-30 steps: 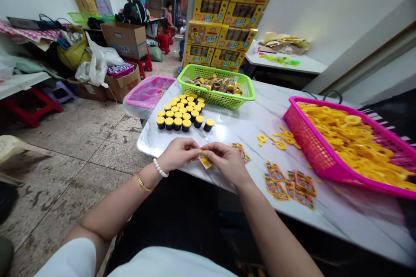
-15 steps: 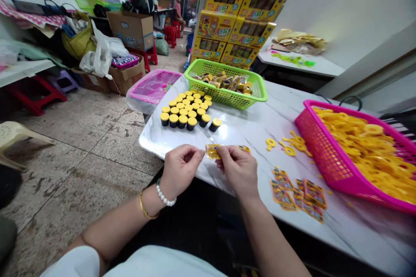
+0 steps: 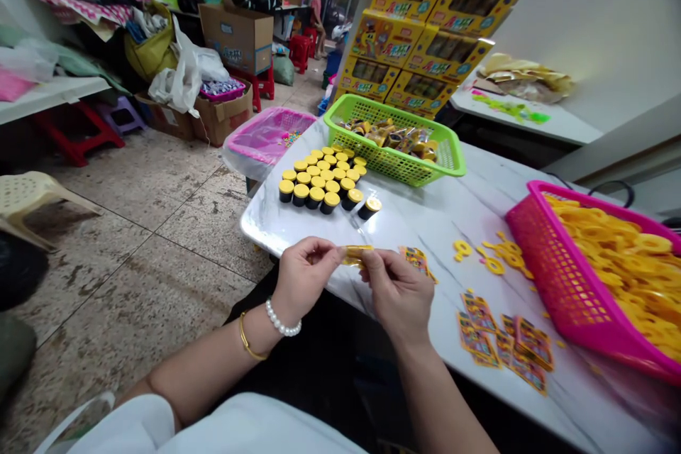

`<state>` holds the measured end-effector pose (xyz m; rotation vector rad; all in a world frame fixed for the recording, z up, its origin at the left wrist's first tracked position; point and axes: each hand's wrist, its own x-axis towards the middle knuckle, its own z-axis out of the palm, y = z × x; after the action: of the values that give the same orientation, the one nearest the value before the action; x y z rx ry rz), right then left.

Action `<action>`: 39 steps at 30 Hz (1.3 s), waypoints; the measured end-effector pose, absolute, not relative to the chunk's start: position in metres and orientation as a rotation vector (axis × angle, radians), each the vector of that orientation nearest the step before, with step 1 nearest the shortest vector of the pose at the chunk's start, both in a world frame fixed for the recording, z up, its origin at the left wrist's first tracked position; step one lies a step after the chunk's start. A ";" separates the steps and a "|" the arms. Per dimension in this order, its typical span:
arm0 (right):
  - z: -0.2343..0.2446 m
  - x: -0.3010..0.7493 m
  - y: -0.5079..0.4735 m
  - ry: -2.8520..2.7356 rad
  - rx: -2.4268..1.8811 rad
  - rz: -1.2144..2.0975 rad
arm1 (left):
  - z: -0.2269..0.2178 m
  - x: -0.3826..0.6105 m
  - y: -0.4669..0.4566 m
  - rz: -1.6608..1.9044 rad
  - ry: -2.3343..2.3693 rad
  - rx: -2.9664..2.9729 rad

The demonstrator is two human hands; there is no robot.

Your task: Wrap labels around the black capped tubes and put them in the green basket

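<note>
A thin, glossy yellow strip point(image 3: 353, 254) is held between the left hand point(image 3: 306, 278) and the right hand point(image 3: 401, 291), nearer than the lime-green basket point(image 3: 394, 164), at the front edge of the bench point(image 3: 420, 221); one end is pinched by the thumb and fingers of each hand. Black cups with yellow lids point(image 3: 316, 194) are grouped at the near left of the lime-green basket, in which wrapped pieces point(image 3: 391, 135) are heaped. To its right, yellow plastic rings point(image 3: 508, 256) are scattered beside a magenta basket point(image 3: 561, 284) filled with more. Printed cards point(image 3: 526, 351) are laid in overlapping piles, nearer than the lime-green basket and to its right
</note>
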<state>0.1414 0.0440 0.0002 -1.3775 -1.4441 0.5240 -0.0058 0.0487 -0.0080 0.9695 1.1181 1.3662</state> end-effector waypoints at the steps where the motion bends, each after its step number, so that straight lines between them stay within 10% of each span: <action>1: 0.000 0.142 0.045 -1.435 -1.385 0.513 | -0.007 -0.008 0.049 1.364 1.116 0.919; 14: 0.017 0.126 0.059 -1.674 -1.403 0.557 | -0.006 -0.022 0.039 1.501 1.104 1.185; 21: 0.018 0.172 0.140 -1.814 -1.546 -0.022 | -0.005 -0.038 0.061 1.212 1.038 0.675; 32: 0.020 0.182 0.135 -1.177 -1.162 1.140 | 0.015 -0.034 0.102 1.143 0.798 0.486; 39: 0.027 0.165 0.123 -1.114 -0.923 1.277 | 0.021 -0.014 0.112 1.130 0.764 0.379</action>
<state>0.1646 0.1234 0.0275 -0.9230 -1.1142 1.2775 -0.0139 0.1121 0.0210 0.3795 0.7639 1.1304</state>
